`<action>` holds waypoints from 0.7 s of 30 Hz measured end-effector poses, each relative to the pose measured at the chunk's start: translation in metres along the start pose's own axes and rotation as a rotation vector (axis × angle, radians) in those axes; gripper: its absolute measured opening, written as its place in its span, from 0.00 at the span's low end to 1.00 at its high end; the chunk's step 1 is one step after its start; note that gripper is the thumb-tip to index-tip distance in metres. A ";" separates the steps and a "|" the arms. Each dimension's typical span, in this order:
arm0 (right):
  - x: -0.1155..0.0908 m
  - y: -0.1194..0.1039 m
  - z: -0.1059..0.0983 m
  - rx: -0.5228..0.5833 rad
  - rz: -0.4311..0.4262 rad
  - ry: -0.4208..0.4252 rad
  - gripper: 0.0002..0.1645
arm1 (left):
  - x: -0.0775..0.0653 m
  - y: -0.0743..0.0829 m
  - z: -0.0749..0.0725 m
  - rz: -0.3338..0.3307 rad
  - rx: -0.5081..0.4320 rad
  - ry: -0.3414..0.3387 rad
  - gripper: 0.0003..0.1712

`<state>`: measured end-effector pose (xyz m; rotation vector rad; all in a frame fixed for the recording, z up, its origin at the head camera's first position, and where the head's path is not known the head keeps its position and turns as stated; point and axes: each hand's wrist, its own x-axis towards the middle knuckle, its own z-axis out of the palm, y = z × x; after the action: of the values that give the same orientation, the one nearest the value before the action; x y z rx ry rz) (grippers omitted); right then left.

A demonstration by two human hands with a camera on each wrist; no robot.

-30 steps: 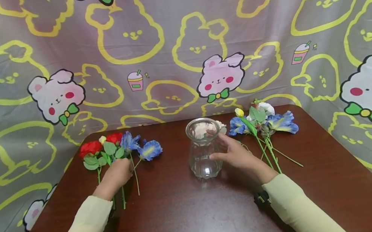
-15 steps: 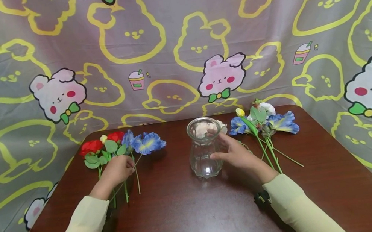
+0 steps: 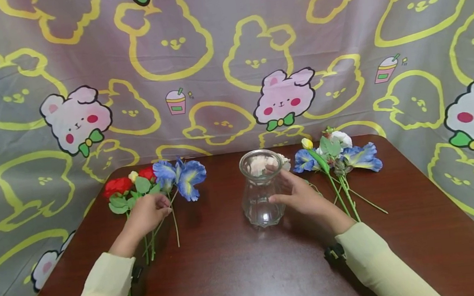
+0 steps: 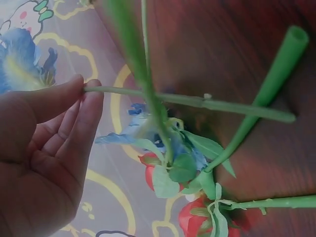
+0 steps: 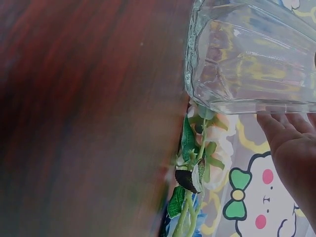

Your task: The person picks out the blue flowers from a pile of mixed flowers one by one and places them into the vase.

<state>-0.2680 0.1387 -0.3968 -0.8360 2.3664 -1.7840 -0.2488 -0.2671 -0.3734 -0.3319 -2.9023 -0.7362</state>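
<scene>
My left hand (image 3: 150, 212) pinches the thin green stem (image 4: 182, 99) of a blue iris (image 3: 191, 178) between thumb and fingers. The iris's petals, yellow at the centre, spread beyond the fingertips, and the stem's lower end sticks out past the hand in the left wrist view. Behind that hand lie red roses (image 3: 117, 186), another blue iris (image 3: 163, 174) and leafy stems. My right hand (image 3: 305, 197) holds the side of a clear glass vase (image 3: 260, 208), thumb in front and fingers behind. The vase stands upright, with no stems inside.
Right of the vase lie a yellow tulip bud (image 3: 307, 144), a white flower (image 3: 342, 139) and blue irises (image 3: 361, 158), stems towards me. Cream flowers (image 5: 217, 143) lie behind the vase. A patterned curtain (image 3: 212, 73) hangs along the dark wooden table's (image 3: 233, 278) far edge.
My left hand has drawn the blue iris slightly up out of the left bunch, and its bloom has turned. The right hand keeps its place on the vase.
</scene>
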 end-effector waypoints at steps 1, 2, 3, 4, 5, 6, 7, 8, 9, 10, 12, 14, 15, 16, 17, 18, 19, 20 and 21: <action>0.000 0.000 0.000 0.002 -0.004 -0.001 0.45 | 0.000 0.001 -0.001 0.007 -0.001 0.010 0.04; 0.000 0.000 0.000 0.002 -0.006 -0.001 0.45 | 0.000 0.002 -0.001 0.013 0.000 0.021 0.04; 0.000 0.000 0.000 0.000 -0.003 0.000 0.45 | 0.000 0.003 -0.002 0.017 0.000 0.030 0.04; 0.000 0.000 0.000 0.000 -0.001 0.000 0.45 | 0.000 0.004 -0.003 0.020 0.000 0.037 0.04; 0.000 0.000 0.000 0.000 0.000 -0.001 0.45 | 0.000 0.005 -0.003 0.022 -0.002 0.044 0.04; 0.001 0.000 0.000 -0.003 -0.001 -0.001 0.45 | 0.000 0.006 -0.004 0.023 -0.005 0.052 0.04; 0.000 0.000 0.000 -0.003 -0.002 -0.001 0.46 | 0.000 0.007 -0.004 0.026 -0.007 0.063 0.04; 0.000 0.001 0.000 -0.003 -0.004 -0.002 0.46 | 0.000 0.009 -0.004 0.025 -0.011 0.072 0.04; 0.000 0.001 0.000 -0.002 -0.008 -0.003 0.46 | 0.000 0.010 -0.005 0.023 -0.017 0.080 0.04; 0.000 0.001 0.000 -0.002 -0.014 -0.005 0.45 | 0.001 0.012 -0.005 0.019 -0.025 0.085 0.04; 0.000 0.001 0.000 -0.007 -0.027 -0.005 0.45 | 0.002 0.015 -0.006 0.006 -0.037 0.096 0.04; 0.000 0.001 -0.001 -0.015 -0.036 -0.004 0.45 | 0.003 0.018 -0.007 -0.007 -0.050 0.098 0.04; 0.000 0.002 -0.001 -0.019 -0.037 -0.002 0.45 | 0.003 0.020 -0.008 -0.011 -0.053 0.101 0.04; 0.000 0.002 -0.001 -0.023 -0.037 -0.002 0.45 | 0.003 0.022 -0.008 -0.015 -0.057 0.102 0.04; 0.001 0.002 -0.001 -0.025 -0.032 0.000 0.45 | 0.004 0.023 -0.008 -0.018 -0.058 0.106 0.04; 0.001 0.002 -0.001 -0.023 -0.025 0.000 0.45 | 0.004 0.025 -0.009 -0.018 -0.060 0.112 0.04; 0.001 0.002 -0.001 -0.022 -0.020 -0.002 0.45 | 0.005 0.026 -0.009 -0.019 -0.063 0.116 0.04; 0.001 0.001 -0.001 -0.022 -0.014 -0.002 0.45 | 0.005 0.028 -0.009 -0.018 -0.067 0.123 0.04; 0.001 0.001 -0.001 -0.020 -0.008 -0.003 0.45 | 0.006 0.029 -0.009 -0.019 -0.072 0.130 0.04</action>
<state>-0.2698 0.1390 -0.3968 -0.8506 2.3861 -1.7635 -0.2467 -0.2457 -0.3509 -0.2541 -2.7656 -0.8336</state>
